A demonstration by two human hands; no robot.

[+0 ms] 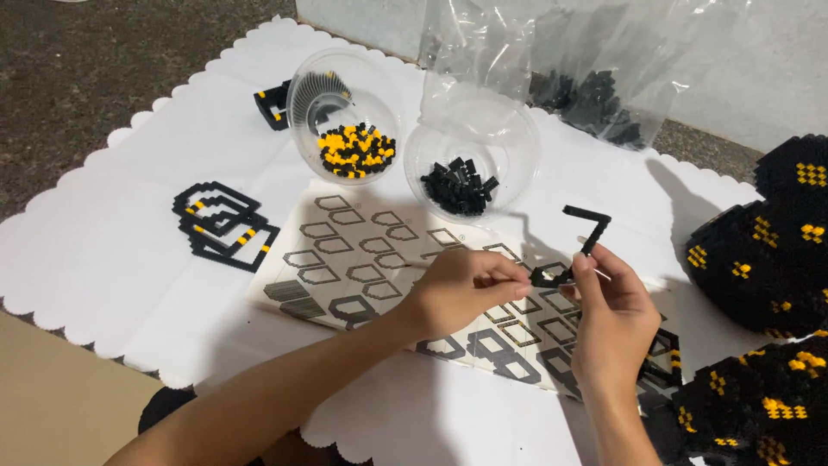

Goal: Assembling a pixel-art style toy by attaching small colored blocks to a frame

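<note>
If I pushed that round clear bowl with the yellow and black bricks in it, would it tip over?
Probably, yes. The clear bowl already leans on its rounded side, so a push would likely rock or roll it. It looks thin and light, so it may slide easily on the white cloth. The loose yellow and black bricks would probably spill.

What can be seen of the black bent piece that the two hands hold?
The black bent piece is a thin strip of small black bricks, plastic by its look, angled like a hook with a short top bar. It is held above the printed instruction sheet. The right hand pinches its lower part, and the left hand meets its lower end with its fingertips.
</note>
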